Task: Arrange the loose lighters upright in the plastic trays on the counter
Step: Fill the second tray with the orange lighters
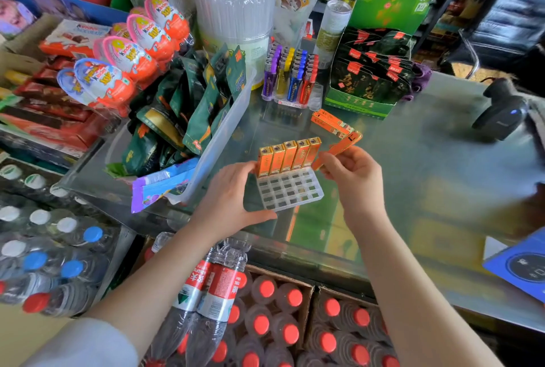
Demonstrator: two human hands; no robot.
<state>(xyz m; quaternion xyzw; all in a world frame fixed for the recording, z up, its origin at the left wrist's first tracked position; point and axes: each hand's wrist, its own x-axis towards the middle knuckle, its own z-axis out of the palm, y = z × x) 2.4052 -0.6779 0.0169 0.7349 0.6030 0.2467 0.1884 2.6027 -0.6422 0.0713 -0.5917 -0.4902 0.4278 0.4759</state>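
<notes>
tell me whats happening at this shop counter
A person is filling a clear plastic grid tray on the glass counter with orange rectangular lighters. Five of them stand upright in the tray's far row; the nearer rows are empty. The left hand steadies the tray at its left edge, while the right hand pinches another orange lighter, tilted beside the row. A few loose orange lighters lie behind, and a second tray of multicoloured lighters stands further back.

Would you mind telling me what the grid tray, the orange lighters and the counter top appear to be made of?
The grid tray looks like clear, slightly frosted moulded plastic, since the counter shows through its cells. The orange lighters have glossy casings with shiny gold tops, plastic or metal, hard to tell. The counter top seems to be glass: it reflects and shows goods beneath.
</notes>
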